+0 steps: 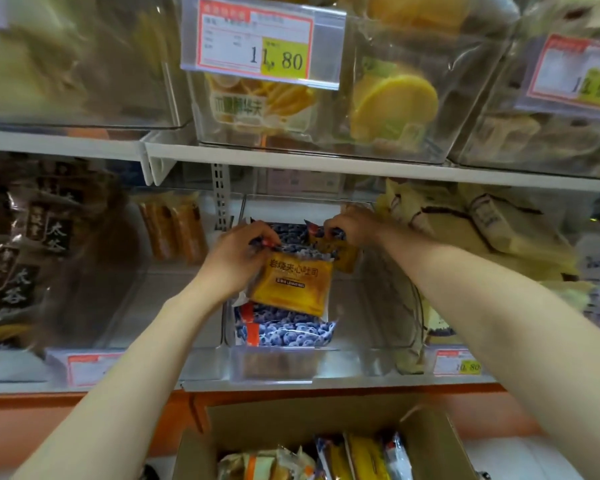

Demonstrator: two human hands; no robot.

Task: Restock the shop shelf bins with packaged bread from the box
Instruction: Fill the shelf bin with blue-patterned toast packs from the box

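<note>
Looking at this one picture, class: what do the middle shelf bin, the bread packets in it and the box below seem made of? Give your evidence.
The shelf bin: clear hard plastic, perhaps acrylic; packets show through its glossy walls. The bread packets: thin printed plastic film, shiny and crinkled. The box: brown cardboard, matt, with folded flaps.

**PERSON: ARMS AND HANDS**

Left hand [234,258], left forearm [146,341]: bare throughout, wrist uncovered; seen above and left of the cardboard box [267,422]. Right hand [352,223], right forearm [482,296]: likewise bare, wrist uncovered; seen above and right of the box.
</note>
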